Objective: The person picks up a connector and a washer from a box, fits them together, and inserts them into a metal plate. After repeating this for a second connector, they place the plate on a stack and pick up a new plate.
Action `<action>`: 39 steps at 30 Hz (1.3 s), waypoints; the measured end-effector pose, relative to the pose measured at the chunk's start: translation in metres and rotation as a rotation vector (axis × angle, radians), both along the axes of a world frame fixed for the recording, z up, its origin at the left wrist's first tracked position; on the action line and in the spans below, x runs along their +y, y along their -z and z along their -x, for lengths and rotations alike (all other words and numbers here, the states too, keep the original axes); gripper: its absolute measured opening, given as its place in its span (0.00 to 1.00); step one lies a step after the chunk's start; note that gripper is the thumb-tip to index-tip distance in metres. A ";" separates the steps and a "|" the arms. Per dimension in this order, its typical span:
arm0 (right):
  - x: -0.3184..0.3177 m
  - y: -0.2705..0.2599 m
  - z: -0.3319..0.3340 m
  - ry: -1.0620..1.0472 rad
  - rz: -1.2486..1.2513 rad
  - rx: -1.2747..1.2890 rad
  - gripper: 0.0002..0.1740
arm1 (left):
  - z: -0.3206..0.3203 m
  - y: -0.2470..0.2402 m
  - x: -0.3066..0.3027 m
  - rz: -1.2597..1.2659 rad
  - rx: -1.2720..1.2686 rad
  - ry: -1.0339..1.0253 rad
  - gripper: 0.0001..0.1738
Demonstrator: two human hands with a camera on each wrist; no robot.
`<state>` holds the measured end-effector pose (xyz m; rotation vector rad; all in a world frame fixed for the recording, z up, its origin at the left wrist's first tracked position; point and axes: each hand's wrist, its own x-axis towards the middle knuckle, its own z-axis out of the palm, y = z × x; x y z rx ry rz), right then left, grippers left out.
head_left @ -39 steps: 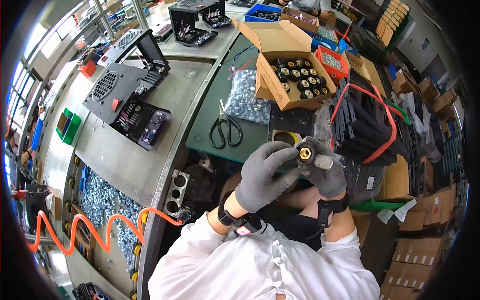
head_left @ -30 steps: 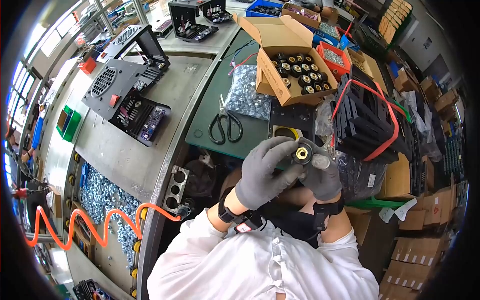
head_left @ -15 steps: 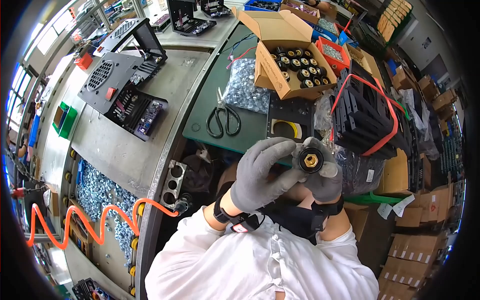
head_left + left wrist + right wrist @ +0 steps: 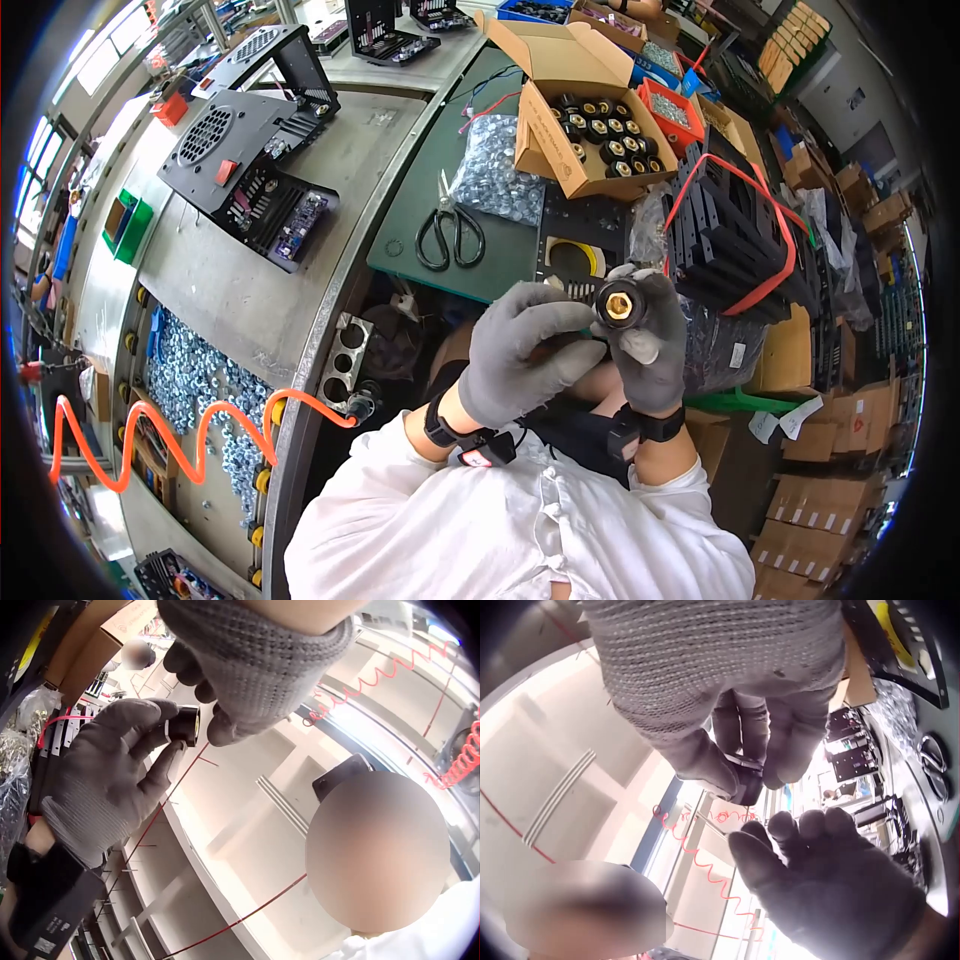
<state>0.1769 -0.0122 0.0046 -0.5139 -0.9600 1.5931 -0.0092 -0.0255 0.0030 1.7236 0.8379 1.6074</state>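
Note:
In the head view my gloved right hand [image 4: 655,345] pinches a black round knob [image 4: 606,309] with a brass hexagonal centre [image 4: 621,305]. That centre faces up toward the head camera. Just left of it is my gloved left hand [image 4: 525,350], its fingers bent loosely beside the knob. The right wrist view shows the black knob [image 4: 748,784] between the right hand's thumb and fingers, with the left hand [image 4: 825,881] below, apart from it and holding nothing. From the left wrist the right hand's grip on the knob [image 4: 182,725] shows side-on.
Beyond the hands, a cardboard box [image 4: 565,165] holds several like knobs. Scissors [image 4: 449,235] and a bag of small metal parts [image 4: 497,175] lie on the green mat [image 4: 415,220]. Black metal panels [image 4: 735,235] tied with red strap stand right. An orange coiled hose [image 4: 215,430] crosses the left.
The knob has turned in the right hand, and that hand's fingers have shifted around it. The left fingers, right at the knob earlier, now sit slightly apart from it.

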 end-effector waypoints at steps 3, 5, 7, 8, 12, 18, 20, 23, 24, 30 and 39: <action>0.000 0.003 0.006 0.239 -0.265 -0.235 0.35 | -0.005 -0.001 0.006 -0.016 -0.051 0.040 0.22; -0.002 0.010 0.007 0.287 -0.359 -0.287 0.33 | -0.006 -0.006 0.008 -0.071 0.015 0.034 0.22; -0.001 0.015 0.009 0.368 -0.524 -0.359 0.29 | -0.007 -0.009 0.007 -0.038 0.019 0.014 0.21; -0.001 0.017 0.010 0.362 -0.524 -0.361 0.29 | -0.008 -0.009 0.006 -0.006 0.026 -0.001 0.21; -0.005 0.018 0.015 0.466 -0.580 -0.470 0.26 | -0.019 -0.002 0.013 -0.052 -0.079 -0.030 0.21; -0.010 -0.007 0.000 0.293 -0.203 -0.339 0.30 | -0.024 -0.004 0.021 -0.401 0.091 -0.133 0.23; -0.010 -0.008 -0.008 0.201 -0.055 -0.348 0.34 | -0.026 -0.004 0.019 -0.422 0.104 -0.123 0.23; -0.010 -0.011 -0.003 0.159 -0.100 -0.156 0.25 | -0.018 -0.009 0.017 -0.415 0.109 -0.098 0.21; -0.010 -0.009 -0.003 0.140 -0.114 -0.118 0.26 | -0.015 -0.010 0.017 -0.395 0.118 -0.071 0.20; -0.015 -0.008 0.003 0.256 -0.141 -0.249 0.32 | -0.007 -0.017 0.013 -0.331 0.122 -0.060 0.17; -0.020 -0.011 -0.001 0.338 -0.159 -0.301 0.35 | -0.015 -0.024 0.008 -0.330 0.076 -0.101 0.21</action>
